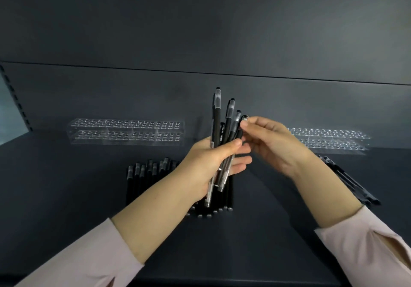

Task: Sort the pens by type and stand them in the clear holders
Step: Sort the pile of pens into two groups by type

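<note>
1. Currently, I use the row of pens point(142, 175) lying flat on the dark shelf point(66, 208) as the reference; every place below is given from it.
2. Left hand point(213, 160): raised over the right part of the row. Its fingers and thumb are curled round a bundle of pens point(219, 119), a firm clench on the lot.
3. Bundle of pens: black barrels with clear caps, held near upright with caps uppermost and fanned a little at the top. The lower ends hang over the row's right part; I cannot tell whether they touch it.
4. Right hand point(271, 146): above and to the right of the row. Thumb and forefinger pinch the cap end of the rightmost pen point(244, 117) of the bundle, whose barrel runs down into the left hand's clench.
5. Left clear holder point(126, 132): behind the row, slightly to its left, with two perforated tiers.
6. Right clear holder point(331, 139): behind the row and well to its right, of the same build.
7. Loose pens point(351, 182): well to the right of the row, lying slantwise on the shelf and partly hidden by the right forearm.
8. Sleeves point(89, 257): pale pink, in front of the row at both lower corners.
</note>
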`<state>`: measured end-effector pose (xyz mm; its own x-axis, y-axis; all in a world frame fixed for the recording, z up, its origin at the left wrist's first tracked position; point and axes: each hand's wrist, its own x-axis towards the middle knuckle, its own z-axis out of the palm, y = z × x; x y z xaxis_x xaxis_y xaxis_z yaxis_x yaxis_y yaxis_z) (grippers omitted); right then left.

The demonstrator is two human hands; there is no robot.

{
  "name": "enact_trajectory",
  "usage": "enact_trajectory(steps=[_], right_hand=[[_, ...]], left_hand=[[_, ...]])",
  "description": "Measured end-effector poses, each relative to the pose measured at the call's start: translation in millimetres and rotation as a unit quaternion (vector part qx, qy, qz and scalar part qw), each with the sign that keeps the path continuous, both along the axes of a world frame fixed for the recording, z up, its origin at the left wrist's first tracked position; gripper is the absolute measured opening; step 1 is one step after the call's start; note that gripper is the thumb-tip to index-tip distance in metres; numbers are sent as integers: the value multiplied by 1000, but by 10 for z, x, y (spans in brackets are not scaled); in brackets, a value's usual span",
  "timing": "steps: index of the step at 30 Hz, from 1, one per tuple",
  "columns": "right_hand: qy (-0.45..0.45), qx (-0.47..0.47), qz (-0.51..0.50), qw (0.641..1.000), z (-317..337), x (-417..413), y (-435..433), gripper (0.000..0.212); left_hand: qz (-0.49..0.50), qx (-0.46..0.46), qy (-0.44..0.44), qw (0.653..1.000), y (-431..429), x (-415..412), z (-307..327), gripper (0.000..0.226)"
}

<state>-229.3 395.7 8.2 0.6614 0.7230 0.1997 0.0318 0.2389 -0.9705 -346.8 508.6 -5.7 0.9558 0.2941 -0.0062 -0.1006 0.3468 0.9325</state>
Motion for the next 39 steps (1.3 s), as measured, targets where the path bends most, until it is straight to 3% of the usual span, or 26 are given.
enact_trajectory(steps=[5,8,13,19,27,35,38,39], right_hand=[[46,41,-145,988,45,402,-460,3],[8,38,-227,973,19,712,-852,9],[-26,-21,-273,961,-117,1150,-1410,14],[-120,-166,-208,956,-234,1373,-1636,19],[-241,-315,-124,909,-306,1282,-1605,15],[-270,-350,-153,884,-381,1316,-1577,12],[-336,-264,-246,870,-309,1245,-1510,10],[-319,-226,-256,884,-268,1198,-1475,13]], left_hand=[[36,-33,18,999,-517,384,3,17],[43,-28,49,997,-772,602,-18,10],[81,-20,82,993,-1029,861,-93,9],[63,-39,98,992,-1094,890,-187,15],[17,-15,42,999,-1040,829,-236,13],[20,-89,25,995,-1059,804,-219,20],[24,-99,29,994,-1070,797,-214,17],[24,-100,30,994,-1075,794,-205,16]])
